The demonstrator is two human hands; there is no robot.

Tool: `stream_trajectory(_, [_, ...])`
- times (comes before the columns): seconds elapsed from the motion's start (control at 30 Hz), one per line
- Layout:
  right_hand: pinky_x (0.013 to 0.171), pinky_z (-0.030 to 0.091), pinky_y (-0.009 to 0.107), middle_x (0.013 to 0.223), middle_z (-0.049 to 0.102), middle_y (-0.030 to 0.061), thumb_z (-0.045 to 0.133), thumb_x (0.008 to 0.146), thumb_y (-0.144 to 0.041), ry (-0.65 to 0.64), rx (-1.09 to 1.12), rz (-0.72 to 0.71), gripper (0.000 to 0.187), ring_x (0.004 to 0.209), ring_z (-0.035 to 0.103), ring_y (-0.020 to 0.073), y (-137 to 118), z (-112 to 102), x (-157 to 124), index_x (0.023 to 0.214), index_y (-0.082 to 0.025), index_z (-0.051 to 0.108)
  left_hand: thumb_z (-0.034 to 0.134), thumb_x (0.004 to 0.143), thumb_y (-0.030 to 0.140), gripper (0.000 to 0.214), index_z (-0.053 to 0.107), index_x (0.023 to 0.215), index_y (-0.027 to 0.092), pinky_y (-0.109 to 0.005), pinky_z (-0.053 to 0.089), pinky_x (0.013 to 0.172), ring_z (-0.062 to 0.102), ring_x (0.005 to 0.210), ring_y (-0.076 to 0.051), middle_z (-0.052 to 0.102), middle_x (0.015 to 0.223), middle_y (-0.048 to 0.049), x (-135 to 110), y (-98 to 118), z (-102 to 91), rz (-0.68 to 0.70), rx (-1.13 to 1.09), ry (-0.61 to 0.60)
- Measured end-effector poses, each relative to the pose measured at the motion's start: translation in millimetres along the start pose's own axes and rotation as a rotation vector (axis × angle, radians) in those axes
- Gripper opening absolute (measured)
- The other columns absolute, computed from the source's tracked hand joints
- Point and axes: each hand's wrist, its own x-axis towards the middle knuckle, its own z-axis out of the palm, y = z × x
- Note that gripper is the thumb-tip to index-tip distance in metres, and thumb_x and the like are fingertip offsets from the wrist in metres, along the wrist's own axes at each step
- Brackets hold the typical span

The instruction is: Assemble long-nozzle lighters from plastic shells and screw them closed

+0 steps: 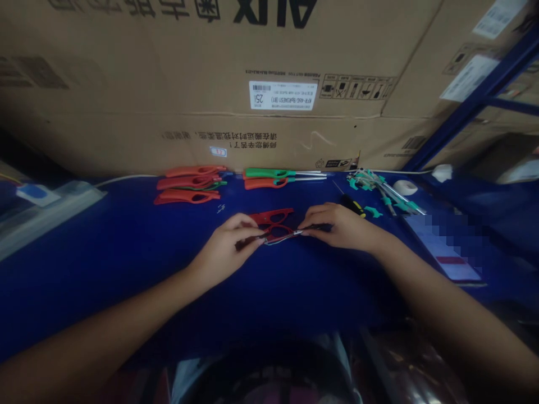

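My left hand (pixel 227 241) is closed in a pinch on a small dark part with a thin wire (pixel 278 240). A short way to its right, my right hand (pixel 332 224) pinches a slim dark piece with a shiny metal end (pixel 297 232). The wire runs in the gap between both hands. Just behind them lies a red lighter casing half (pixel 269 216) with a trigger opening. Another red casing piece (pixel 281 230) shows between my hands, partly covered by the fingers. Whether it is held or lies on the blue table (pixel 269 292) I cannot tell.
At the back lie several red-orange lighter casings (pixel 185 182) and assembled lighters (pixel 265 173) with metal tubes. To the right are a black-and-yellow screwdriver (pixel 352 205), a pile of green-ended metal tubes (pixel 379 188) and a phone (pixel 446 252). A cardboard box (pixel 202 90) walls the back.
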Motion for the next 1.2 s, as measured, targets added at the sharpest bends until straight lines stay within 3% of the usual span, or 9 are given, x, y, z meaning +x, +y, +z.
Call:
stream_trajectory(0.23, [0.077, 0.048, 0.030, 0.090, 0.072, 0.0071, 0.062, 0.095, -0.022, 0.007, -0.040, -0.031, 0.016, 0.081, 0.065, 0.0169, 4, 2, 2, 0.101, -0.018, 0.077, 0.065, 0.094, 0.027, 0.015, 0.077, 0.101, 0.022, -0.026, 0.055, 0.076, 0.069, 0.082, -0.014, 0.074, 0.102, -0.0028, 1, -1, 1.0, 0.031, -0.033, -0.028])
stream_trajectory(0.67, [0.077, 0.045, 0.030, 0.088, 0.069, 0.0055, 0.063, 0.093, -0.015, -0.057, -0.057, 0.048, 0.011, 0.082, 0.061, 0.0167, -2, 1, 0, 0.094, -0.018, 0.074, 0.066, 0.093, 0.024, 0.013, 0.076, 0.101, 0.022, -0.025, 0.052, 0.068, 0.064, 0.071, -0.012, 0.075, 0.096, -0.0015, 1, -1, 2.9, -0.004, 0.004, 0.009])
stream_trajectory(1.03, [0.068, 0.032, 0.033, 0.074, 0.067, 0.0054, 0.054, 0.093, -0.009, -0.235, -0.506, 0.007, 0.027, 0.072, 0.055, 0.0182, -33, 4, 8, 0.071, -0.017, 0.067, 0.068, 0.090, 0.024, 0.013, 0.078, 0.098, 0.023, -0.028, 0.056, 0.073, 0.069, 0.077, -0.016, 0.077, 0.094, -0.0028, 0, -1, 1.4, -0.018, -0.008, 0.035])
stream_trajectory(1.2, [0.063, 0.034, 0.033, 0.081, 0.069, 0.0083, 0.054, 0.095, -0.012, -0.322, -0.570, 0.111, 0.024, 0.070, 0.061, 0.0186, -44, 1, 15, 0.078, -0.016, 0.071, 0.068, 0.089, 0.021, 0.012, 0.080, 0.093, 0.022, -0.030, 0.057, 0.077, 0.073, 0.083, -0.018, 0.078, 0.094, -0.0040, 1, 0, -0.7, -0.001, -0.038, 0.042])
